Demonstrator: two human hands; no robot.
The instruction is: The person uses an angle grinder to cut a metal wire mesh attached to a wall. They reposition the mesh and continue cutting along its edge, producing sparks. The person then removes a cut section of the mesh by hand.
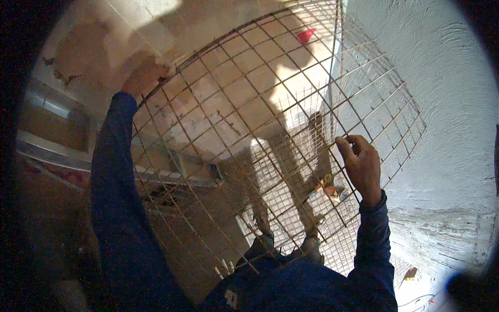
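Note:
A large panel of rusty welded wire mesh (236,104) spans the middle of the head view, raised in front of my body and slightly curved by the lens. My left hand (147,75) is closed round its upper left edge, with the arm stretched far out. Lower on the right, my right hand (362,165) has thumb and fingers curled together on a wire of the same panel. Both sleeves are dark blue. Through the grid, my legs and the ground below show only in part.
A rough white plastered wall (442,83) rises on the right. More wire mesh (340,247) lies on the bright ground by my feet. Past the panel are an orange item (328,190), too blurred to name, and a small red piece (306,35). A metal frame (52,153) stands left.

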